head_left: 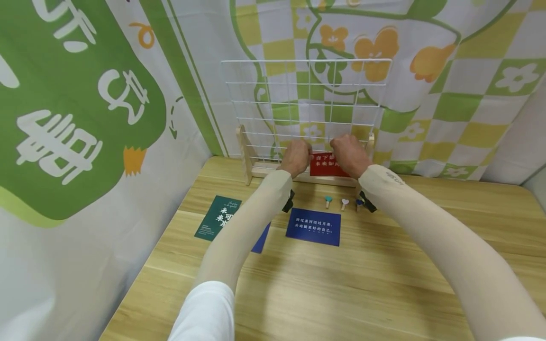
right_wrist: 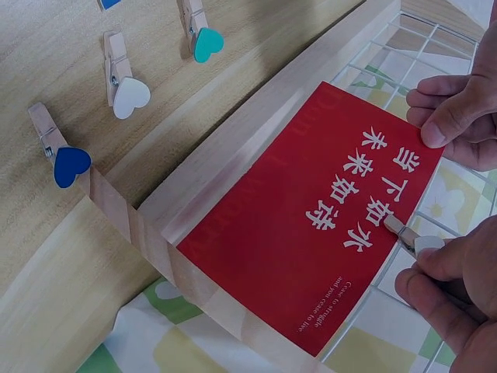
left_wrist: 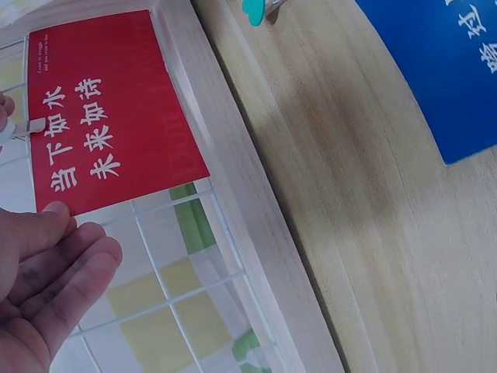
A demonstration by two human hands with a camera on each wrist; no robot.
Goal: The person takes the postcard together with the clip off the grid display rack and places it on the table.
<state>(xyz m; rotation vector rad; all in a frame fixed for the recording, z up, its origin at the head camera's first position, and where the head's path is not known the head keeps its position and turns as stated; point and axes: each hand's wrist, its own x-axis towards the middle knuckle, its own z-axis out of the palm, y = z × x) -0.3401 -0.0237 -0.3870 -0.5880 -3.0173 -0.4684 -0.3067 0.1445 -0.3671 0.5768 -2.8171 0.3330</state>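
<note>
A red card with white lettering lies against the white wire grid, its lower edge by the wooden base. My left hand pinches one upper corner of the card between thumb and fingers. With thumb and fingertips, my right hand pinches a small wooden clothespin topped by a white heart. That clothespin's tip overlaps the middle of the card's top edge.
On the table in front lie a blue card, a green card and another blue card partly behind my left forearm. Three clothespins, with a teal heart, a white heart and a dark blue heart, lie before the base.
</note>
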